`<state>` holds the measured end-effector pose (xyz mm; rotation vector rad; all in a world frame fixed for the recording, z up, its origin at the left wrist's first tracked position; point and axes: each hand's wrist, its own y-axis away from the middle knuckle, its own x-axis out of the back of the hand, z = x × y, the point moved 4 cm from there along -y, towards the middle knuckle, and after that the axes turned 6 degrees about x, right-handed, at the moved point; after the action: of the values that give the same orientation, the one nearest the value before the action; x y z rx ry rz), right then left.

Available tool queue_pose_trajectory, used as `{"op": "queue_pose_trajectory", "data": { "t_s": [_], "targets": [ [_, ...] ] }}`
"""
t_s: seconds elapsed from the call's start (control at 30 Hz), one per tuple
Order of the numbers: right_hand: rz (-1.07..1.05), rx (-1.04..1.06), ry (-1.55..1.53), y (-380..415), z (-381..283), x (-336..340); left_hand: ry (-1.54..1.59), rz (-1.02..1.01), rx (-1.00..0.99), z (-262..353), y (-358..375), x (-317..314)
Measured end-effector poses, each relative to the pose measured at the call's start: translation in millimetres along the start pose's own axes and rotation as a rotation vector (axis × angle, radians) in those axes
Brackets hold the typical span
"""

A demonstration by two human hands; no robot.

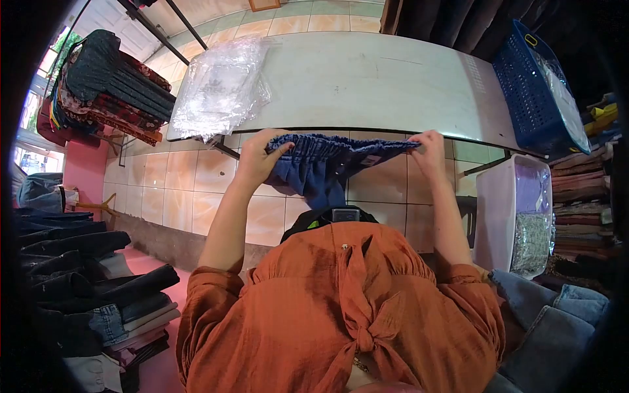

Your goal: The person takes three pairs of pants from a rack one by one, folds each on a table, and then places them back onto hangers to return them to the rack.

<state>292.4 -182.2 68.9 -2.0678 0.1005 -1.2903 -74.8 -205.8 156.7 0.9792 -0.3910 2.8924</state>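
A dark blue garment with a gathered elastic waistband, perhaps pants or a skirt, hangs stretched between my two hands in front of the table. My left hand is closed on the waistband's left end, thumb on the near side. At the other end, my right hand pinches the band's corner. The cloth droops below the band toward my waist, and its lower part is hidden. A small pale label shows inside the waistband.
Beyond my hands stands a long white table with clear plastic bags on its left. A blue basket sits at its right end. Below that is a white bin with packed goods. Folded jeans are stacked at left.
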Motion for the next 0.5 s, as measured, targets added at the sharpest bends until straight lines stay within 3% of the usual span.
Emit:
{"op": "queue_pose_trajectory", "data": {
  "t_s": [0.03, 0.1, 0.13, 0.17, 0.23, 0.3, 0.37, 0.5],
  "targets": [
    [-0.001, 0.003, 0.000, -2.7, 3.4, 2.2, -0.001, 0.023, 0.028, 0.1, -0.8, 4.9],
    [0.034, -0.309, -0.794, -4.3, 19.0, 5.7, 0.022, 0.075, 0.083, -3.5, -2.0, 13.1],
    [-0.042, -0.435, -0.814, -4.9, 18.1, 15.4, 0.028, 0.097, 0.095, -5.6, -3.2, 18.8],
    [-0.039, -0.432, -0.810, -10.6, 11.7, 26.1, 0.035, 0.119, 0.105, -5.9, -5.4, 23.3],
    [0.114, -0.382, -0.867, -26.0, -1.0, 47.1, 0.026, 0.170, 0.106, -1.5, -9.1, 28.9],
    [0.176, -0.352, -0.786, -43.0, -8.6, 63.8, 0.043, 0.252, 0.031, -2.5, -14.6, 36.0],
    [0.184, -0.162, -0.375, -66.5, -22.8, 90.3, 0.006, 0.283, -0.018, 10.0, -23.8, 42.5],
    [0.217, -0.037, -0.238, -108.7, -25.9, 116.4, -0.165, 0.330, 0.008, 20.4, -50.8, 50.4]
  ]
}}
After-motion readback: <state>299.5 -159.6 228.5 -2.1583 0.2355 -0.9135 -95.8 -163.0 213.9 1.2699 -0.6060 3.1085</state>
